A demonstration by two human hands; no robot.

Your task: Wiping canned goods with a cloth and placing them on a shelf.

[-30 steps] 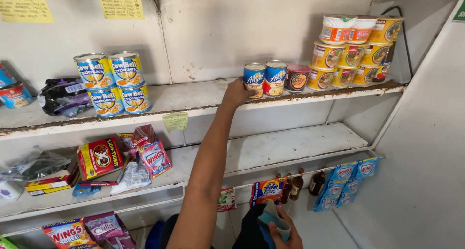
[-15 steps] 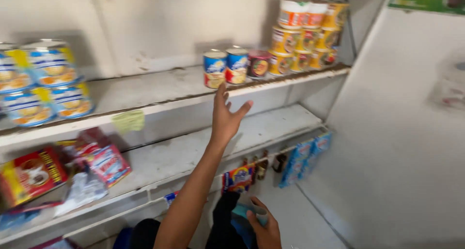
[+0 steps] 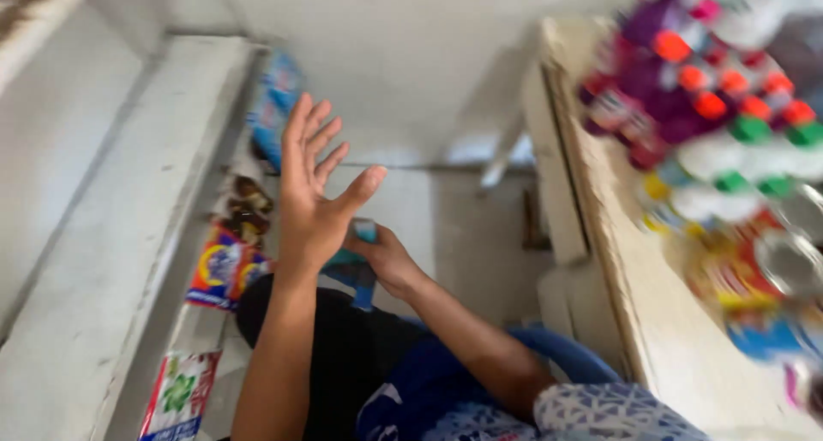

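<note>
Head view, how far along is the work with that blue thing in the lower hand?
Done: nothing can be confirmed; the left hand is raised, open and empty. In hand: the right hand grips a blue packet low by the lap. Left: that packet is not yet on the white shelf.

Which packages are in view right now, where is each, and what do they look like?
Blue sachets: hanging off the left shelf edge, blurred.
Red and yellow sachets: lower on that edge, beside the left hand.
Green and white sachet: bottom left.
Bottles: right counter, red and green caps.
Blue packet: in the right hand.
</note>
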